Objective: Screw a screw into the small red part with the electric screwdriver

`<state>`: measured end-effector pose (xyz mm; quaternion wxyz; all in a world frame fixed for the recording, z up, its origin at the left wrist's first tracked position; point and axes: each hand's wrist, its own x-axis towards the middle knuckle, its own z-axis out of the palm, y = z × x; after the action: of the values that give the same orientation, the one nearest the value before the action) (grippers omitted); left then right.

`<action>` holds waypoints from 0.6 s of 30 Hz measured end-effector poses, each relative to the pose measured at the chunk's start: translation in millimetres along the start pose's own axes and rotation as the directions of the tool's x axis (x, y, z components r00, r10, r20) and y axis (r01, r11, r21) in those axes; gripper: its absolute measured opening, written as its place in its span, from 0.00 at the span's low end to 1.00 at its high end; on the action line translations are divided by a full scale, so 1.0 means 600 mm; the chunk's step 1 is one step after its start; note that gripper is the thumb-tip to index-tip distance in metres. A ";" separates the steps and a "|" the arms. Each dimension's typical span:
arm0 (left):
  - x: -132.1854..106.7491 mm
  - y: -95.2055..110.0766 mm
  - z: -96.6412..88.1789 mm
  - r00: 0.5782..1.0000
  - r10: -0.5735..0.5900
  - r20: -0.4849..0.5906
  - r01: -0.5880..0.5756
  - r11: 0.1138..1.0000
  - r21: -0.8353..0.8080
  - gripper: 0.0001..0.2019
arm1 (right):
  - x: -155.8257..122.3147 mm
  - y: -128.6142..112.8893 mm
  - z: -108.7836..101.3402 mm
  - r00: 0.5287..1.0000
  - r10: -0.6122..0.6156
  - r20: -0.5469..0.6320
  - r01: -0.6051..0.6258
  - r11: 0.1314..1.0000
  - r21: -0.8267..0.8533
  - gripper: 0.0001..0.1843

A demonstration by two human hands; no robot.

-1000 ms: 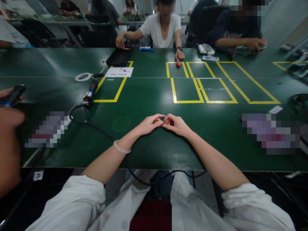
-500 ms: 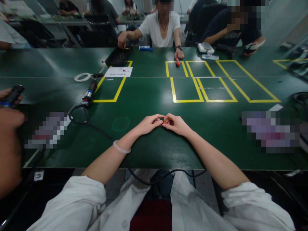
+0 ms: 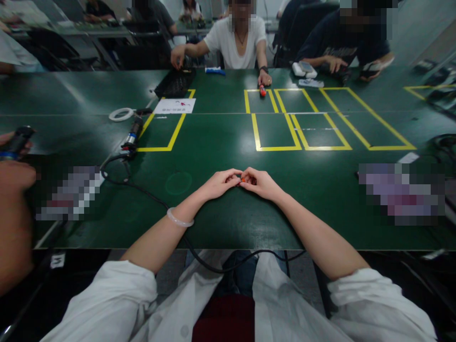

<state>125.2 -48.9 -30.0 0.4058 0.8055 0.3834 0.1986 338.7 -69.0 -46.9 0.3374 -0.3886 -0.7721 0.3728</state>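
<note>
My left hand [image 3: 218, 184] and my right hand [image 3: 261, 183] rest together on the green table [image 3: 228, 223], fingertips meeting at the middle. Both are curled in a pinch around a small orange piece [image 3: 242, 179], which shows only as a speck between the fingers. A pale bracelet [image 3: 179, 219] circles my left wrist. My white sleeves are pushed up past the elbows.
A black cable [image 3: 142, 190] runs from a dark cylindrical tool [image 3: 133, 134] past my left arm and off the table edge. Yellow tape boxes [image 3: 278, 133] mark the far surface. A white ring [image 3: 122, 114] and a paper sheet [image 3: 175, 106] lie beyond. Other people sit opposite; someone's hand [image 3: 14, 190] is at left.
My hands have stayed in place, pinched together. A person across the table on the right has shifted an arm.
</note>
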 end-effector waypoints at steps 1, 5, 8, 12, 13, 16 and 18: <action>0.000 0.000 0.000 1.000 0.003 0.001 -0.003 1.000 0.002 0.23 | 0.000 0.000 0.000 1.000 0.000 0.001 0.000 1.000 -0.002 0.09; 0.000 0.001 -0.001 1.000 0.003 0.000 -0.003 1.000 0.010 0.23 | 0.000 0.002 0.000 1.000 0.004 0.004 -0.004 1.000 -0.012 0.09; 0.001 0.002 -0.001 1.000 0.002 0.003 -0.002 1.000 0.018 0.23 | -0.001 0.003 0.000 1.000 0.003 0.002 -0.003 1.000 -0.014 0.09; 0.000 0.001 -0.003 1.000 0.001 0.006 -0.001 1.000 0.014 0.22 | -0.001 0.002 0.001 1.000 0.003 0.007 -0.003 1.000 -0.003 0.10; 0.000 0.001 -0.003 1.000 0.001 0.006 -0.001 1.000 0.012 0.22 | -0.001 0.002 0.001 1.000 0.008 0.006 -0.008 1.000 -0.001 0.10; -0.001 -0.001 -0.003 1.000 0.005 0.007 -0.005 1.000 0.011 0.22 | -0.001 0.000 0.001 1.000 0.015 0.008 -0.015 1.000 -0.002 0.10; -0.001 -0.003 -0.002 1.000 0.007 0.008 -0.007 1.000 0.014 0.22 | -0.001 -0.001 0.001 1.000 0.018 0.005 -0.018 1.000 -0.004 0.10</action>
<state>123.4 -48.0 -30.5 0.4012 0.8103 0.3805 0.1942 338.3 -69.7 -46.8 0.3312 -0.3952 -0.7702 0.3754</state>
